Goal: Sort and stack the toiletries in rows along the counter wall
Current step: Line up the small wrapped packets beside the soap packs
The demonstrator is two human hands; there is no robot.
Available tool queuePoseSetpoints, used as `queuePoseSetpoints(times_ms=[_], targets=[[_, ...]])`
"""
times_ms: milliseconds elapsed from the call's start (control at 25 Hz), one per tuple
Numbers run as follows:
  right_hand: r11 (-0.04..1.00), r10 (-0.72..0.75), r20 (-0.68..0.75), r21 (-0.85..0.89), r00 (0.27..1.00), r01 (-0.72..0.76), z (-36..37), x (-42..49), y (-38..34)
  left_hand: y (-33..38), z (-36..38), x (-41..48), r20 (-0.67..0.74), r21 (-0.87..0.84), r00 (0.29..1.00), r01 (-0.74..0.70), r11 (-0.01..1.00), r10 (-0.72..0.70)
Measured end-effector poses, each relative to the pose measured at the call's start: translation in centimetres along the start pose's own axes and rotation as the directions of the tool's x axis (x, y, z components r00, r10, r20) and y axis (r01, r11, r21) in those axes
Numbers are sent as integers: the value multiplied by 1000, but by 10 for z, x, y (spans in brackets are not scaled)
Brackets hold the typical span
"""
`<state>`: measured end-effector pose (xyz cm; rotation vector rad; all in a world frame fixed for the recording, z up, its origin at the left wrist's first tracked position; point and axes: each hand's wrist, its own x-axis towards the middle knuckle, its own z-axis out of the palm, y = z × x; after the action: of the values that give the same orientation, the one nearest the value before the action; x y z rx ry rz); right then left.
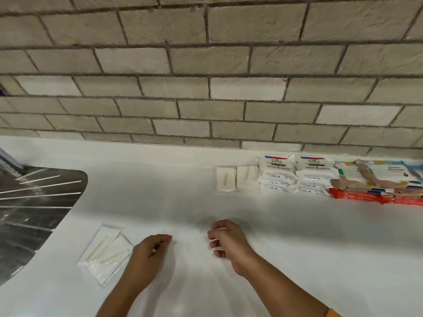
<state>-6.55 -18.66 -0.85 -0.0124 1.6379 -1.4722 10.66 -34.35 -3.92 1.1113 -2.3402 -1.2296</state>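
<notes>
Two clear sachets [106, 252], each with a pale stick inside, lie overlapping on the white counter [297, 248] near the sink. My left hand [148, 255] hovers just right of them, fingers loosely curled, holding nothing. My right hand [225, 240] is a little further right, also loosely curled and holding nothing. Along the wall stand two more sachets [226, 178] [247, 177], then two stacks of white Dove soap packs [276, 173] [314, 176], then colourful wipe packs [386, 177] on red packets [357, 196].
A steel sink drainboard [34, 209] takes up the left side. The brick-tile wall [206, 88] backs the counter. Bare counter runs along the wall left of the standing sachets.
</notes>
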Motion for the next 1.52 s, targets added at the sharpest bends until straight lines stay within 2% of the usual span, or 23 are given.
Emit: queuePoseSetpoints(times_ms=[120, 200, 280, 360, 400, 480, 600, 720, 800, 840, 920, 1000, 1080, 1200, 1360, 1520], targets=[[999, 24, 44, -47, 999, -21, 5, -10, 5, -33, -42, 1, -77, 199, 997, 32, 979, -17], [996, 33, 71, -81, 997, -28, 8, -15, 8, -59, -67, 12, -183, 366, 981, 132, 921, -68], [992, 39, 87, -119, 995, -28, 11, -18, 10, -78, -84, 25, -254, 485, 943, 318, 815, -216], [988, 46, 102, -149, 994, -30, 13, -21, 11, -85, -92, 33, -292, 493, 862, 507, 707, -414], [987, 48, 108, -156, 993, -31, 13, -22, 11, -88, -95, 38, -288, 509, 833, 551, 662, -472], [985, 51, 114, -167, 992, -31, 13, -24, 12, -88, -98, 46, -254, 535, 826, 553, 639, -503], [981, 57, 112, -189, 992, -35, 11, -25, 14, -74, -86, 45, -178, 434, 846, 526, 732, -502], [978, 87, 135, -201, 987, -58, 10, -24, 19, -47, -65, 28, -74, 479, 902, 405, 778, -424], [971, 122, 158, -223, 980, -85, 9, -24, 23, -29, -47, 16, -76, 482, 939, 329, 812, -336], [966, 139, 168, -238, 976, -97, 9, -24, 26, -21, -38, 10, -99, 425, 951, 307, 852, -293], [959, 164, 196, -263, 967, -109, 10, -25, 32, -8, -18, 0, -94, 118, 952, 302, 946, -292], [951, 174, 225, -290, 959, -104, 13, -26, 35, 6, 4, -7, 15, -184, 953, 301, 936, -303], [965, 135, 234, -250, 963, -74, 18, -26, 37, 20, 22, -6, 84, -354, 956, 294, 888, -283], [996, 15, 112, -85, 994, -5, 20, -21, 36, 42, 40, 0, 80, -461, 961, 271, 845, -265], [998, -33, -24, 55, 999, 35, 9, -7, 29, 59, 51, 12, 125, -590, 945, 315, 743, -302], [990, -60, -88, 121, 994, 70, -4, 5, 15, 68, 65, 29, 126, -579, 964, 262, 772, -233]])
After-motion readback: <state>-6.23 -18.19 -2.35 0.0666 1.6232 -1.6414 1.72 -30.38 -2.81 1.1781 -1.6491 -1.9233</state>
